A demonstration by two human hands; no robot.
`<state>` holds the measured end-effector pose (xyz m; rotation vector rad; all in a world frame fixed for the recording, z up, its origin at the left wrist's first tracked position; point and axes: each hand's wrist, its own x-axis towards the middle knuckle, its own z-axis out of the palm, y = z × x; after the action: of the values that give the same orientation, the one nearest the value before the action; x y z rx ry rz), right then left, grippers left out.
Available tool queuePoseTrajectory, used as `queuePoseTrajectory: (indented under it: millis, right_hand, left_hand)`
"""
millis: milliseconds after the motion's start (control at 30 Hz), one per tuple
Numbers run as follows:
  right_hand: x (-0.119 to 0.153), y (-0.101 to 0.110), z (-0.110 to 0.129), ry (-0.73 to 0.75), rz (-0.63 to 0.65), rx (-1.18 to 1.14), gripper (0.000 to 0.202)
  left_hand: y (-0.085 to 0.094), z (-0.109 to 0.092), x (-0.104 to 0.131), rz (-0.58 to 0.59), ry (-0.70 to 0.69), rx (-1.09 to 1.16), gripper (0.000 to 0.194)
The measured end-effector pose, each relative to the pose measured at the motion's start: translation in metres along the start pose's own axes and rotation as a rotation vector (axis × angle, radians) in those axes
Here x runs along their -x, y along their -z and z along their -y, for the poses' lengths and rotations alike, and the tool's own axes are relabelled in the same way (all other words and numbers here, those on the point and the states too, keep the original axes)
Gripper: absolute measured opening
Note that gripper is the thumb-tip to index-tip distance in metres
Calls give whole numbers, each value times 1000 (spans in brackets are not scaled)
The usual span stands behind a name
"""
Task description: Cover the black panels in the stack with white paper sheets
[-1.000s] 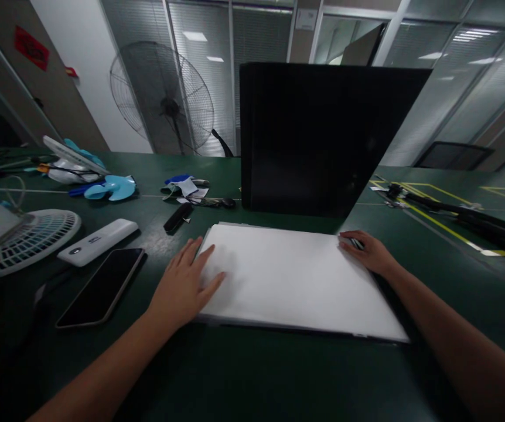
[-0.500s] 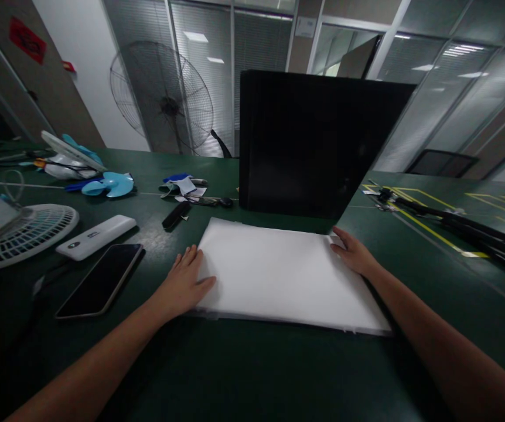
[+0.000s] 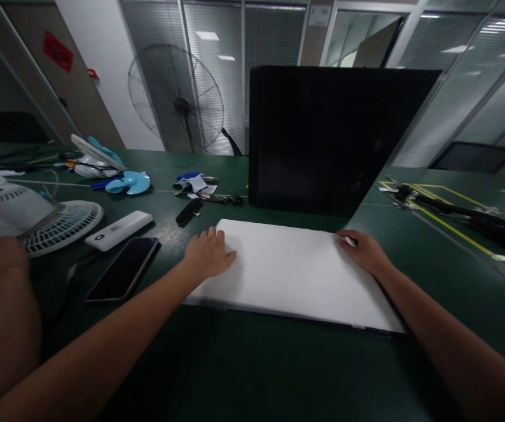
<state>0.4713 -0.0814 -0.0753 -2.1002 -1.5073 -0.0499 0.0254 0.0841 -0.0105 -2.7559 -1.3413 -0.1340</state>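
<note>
A flat white panel [image 3: 287, 275] with sheet-like layers lies on the green table in front of me. My left hand [image 3: 207, 253] rests on its far left edge, the thumb spread away from the fingers over the white surface. At the far right corner, my right hand [image 3: 363, 251] has its thumb and fingers closed on the panel's edge, and a bit of white shows between them. Just behind the panel stands a large black panel [image 3: 323, 140], upright and leaning slightly. How it is held up cannot be seen.
Left lie a phone [image 3: 123, 269], a white power bank [image 3: 119, 230], fan parts with a grille [image 3: 70, 225] and a blue fan blade [image 3: 130, 182]. Another person's arm [image 3: 2, 316] reaches in there. Black rods [image 3: 467, 220] lie right; a standing fan [image 3: 177, 99] is behind the table.
The view has shifted slightly. My left hand has slid towards the panel's far left corner. My right fingers have closed more tightly at the far right corner.
</note>
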Motion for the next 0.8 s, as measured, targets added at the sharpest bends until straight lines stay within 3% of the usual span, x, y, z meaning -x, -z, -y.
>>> queuePoseTrajectory:
  millis: [200, 400, 500, 633, 700, 800]
  right_hand:
    - [1, 2, 11, 58, -1, 58, 34]
    - [9, 23, 45, 164, 3, 135, 41]
    - [32, 36, 85, 304, 163, 112, 52]
    - [74, 41, 139, 519, 533, 75, 94]
    - [91, 39, 154, 555, 629, 95, 95]
    - [103, 34, 156, 564, 620, 119, 80]
  left_hand:
    - [-20, -5, -67, -58, -49, 12, 68]
    - [-36, 8, -87, -63, -92, 51, 68]
    - [-38, 9, -88, -77, -90, 63, 68]
    - [-39, 8, -85, -99, -81, 80, 70]
    - [-40, 8, -85, -100, -75, 88, 68]
    - [-39, 7, -84, -99, -67, 97, 64]
